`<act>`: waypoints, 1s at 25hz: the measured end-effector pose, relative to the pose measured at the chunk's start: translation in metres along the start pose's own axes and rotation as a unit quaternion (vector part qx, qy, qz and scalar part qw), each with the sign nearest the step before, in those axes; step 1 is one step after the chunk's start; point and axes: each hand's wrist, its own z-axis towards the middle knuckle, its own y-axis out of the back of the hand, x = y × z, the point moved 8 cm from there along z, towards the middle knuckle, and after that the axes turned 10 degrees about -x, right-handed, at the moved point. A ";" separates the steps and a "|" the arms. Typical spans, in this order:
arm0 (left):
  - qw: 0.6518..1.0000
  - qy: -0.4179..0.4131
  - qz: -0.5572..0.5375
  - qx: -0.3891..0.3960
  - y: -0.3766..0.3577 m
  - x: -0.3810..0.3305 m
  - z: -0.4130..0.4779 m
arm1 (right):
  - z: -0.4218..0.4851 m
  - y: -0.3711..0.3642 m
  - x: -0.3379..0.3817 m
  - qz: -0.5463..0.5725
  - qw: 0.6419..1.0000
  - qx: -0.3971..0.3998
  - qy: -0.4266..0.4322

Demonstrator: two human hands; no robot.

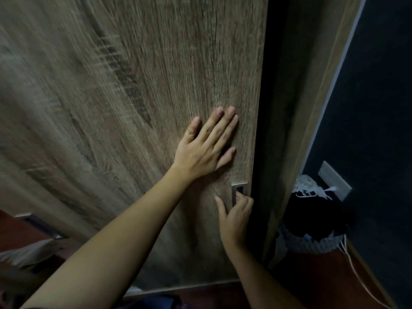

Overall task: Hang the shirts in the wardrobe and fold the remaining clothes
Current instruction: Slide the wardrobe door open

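Note:
A wood-grain sliding wardrobe door [133, 85] fills most of the view. My left hand [205, 146] lies flat against the door with its fingers spread, near the door's right edge. Just below, my right hand [235, 216] has its fingertips hooked into the recessed metal handle [239, 192] at that edge. A narrow dark gap [265, 130] shows between the door's edge and the wardrobe's side panel [296, 108]. No shirts show inside the gap.
A woven basket [312, 239] with dark clothes stands on the reddish floor at the right, beside a dark wall [379, 108] with a white socket plate [334, 180] and a cable. Pale fabric [29, 253] lies at the lower left.

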 end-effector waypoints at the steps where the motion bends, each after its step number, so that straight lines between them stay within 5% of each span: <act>1: 1.000 0.000 -0.001 0.002 0.004 0.011 -0.008 | -0.010 -0.005 0.008 -0.001 1.000 -0.001 -0.004; 25: 0.998 -0.019 0.035 0.038 0.088 0.284 -0.216 | -0.249 -0.173 0.213 0.080 0.996 0.029 -0.001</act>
